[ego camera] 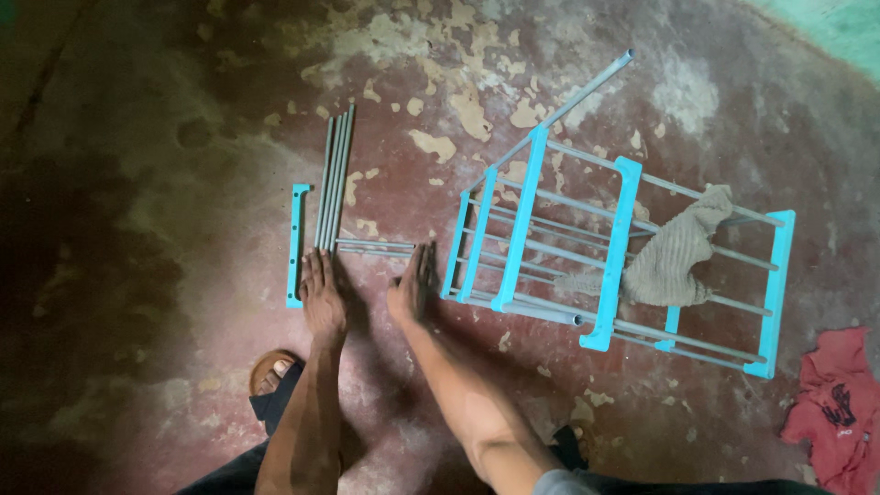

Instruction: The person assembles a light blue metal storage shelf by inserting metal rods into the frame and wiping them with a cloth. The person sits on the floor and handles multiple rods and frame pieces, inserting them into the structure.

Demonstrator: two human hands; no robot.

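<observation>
My left hand [323,291] lies flat on the floor, fingers together, touching the near ends of a bundle of grey metal tubes [335,174]. A loose blue plastic bracket [295,243] lies just left of that hand. My right hand [414,282] stands on edge with fingers straight, beside the ends of short grey tubes [376,246] lying crosswise. Right of it is a partly assembled rack [616,252] of blue plastic side pieces and grey tubes, lying on the floor. Neither hand grips anything.
A beige knitted cloth [676,252] drapes over the rack's tubes. A red garment [839,408] lies at the right edge. My sandalled foot [273,374] is at the bottom left. The floor is worn red concrete with pale flaked patches [463,105].
</observation>
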